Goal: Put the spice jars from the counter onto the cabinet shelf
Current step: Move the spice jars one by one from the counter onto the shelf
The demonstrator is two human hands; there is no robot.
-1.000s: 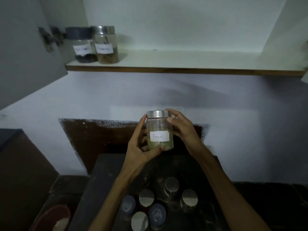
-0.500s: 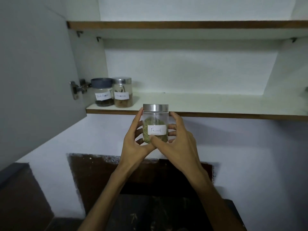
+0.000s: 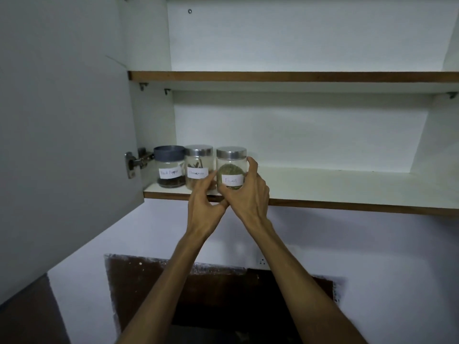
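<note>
Fennel jar (image 3: 231, 171), round clear glass, steel lid, in right hand (image 3: 249, 197) grip, left hand (image 3: 202, 204) fingertips alongside.

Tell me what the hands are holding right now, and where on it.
The right hand grips the clear, steel-lidded fennel jar round its glass body, below the lid. The left hand touches its lower left side.

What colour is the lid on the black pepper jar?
Dark grey-blue, unlike the silver lids beside it; the head view shows the black pepper jar clearly.

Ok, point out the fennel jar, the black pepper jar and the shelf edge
fennel jar (image 3: 233, 180): head view, its white label.
black pepper jar (image 3: 169, 153): head view, its dark lid.
shelf edge (image 3: 347, 206): head view, its brown front strip.
</note>
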